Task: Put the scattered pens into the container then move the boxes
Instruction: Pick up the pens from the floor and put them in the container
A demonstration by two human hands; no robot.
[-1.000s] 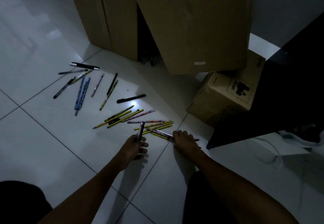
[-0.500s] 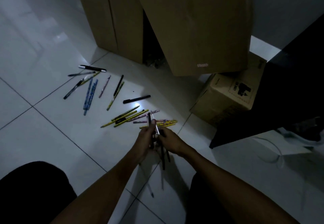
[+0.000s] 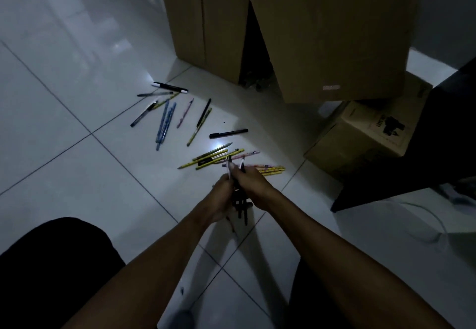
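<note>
Hands [image 3: 239, 192] now joined, gripping pens [image 3: 240, 203]

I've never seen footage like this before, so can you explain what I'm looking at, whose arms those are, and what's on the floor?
There is no machine here. A camera worn on a person's head looks forward and down, so the two bare arms reaching in from the bottom are that person's own. The left hand and right hand meet over the white tiled floor, sharing a grip on a small bundle of pens. More scattered pens and pencils lie on the tiles beyond the hands. Behind them stand tall cardboard boxes, with a smaller box to the right. The scene is dim, and no pen container shows clearly.
</note>
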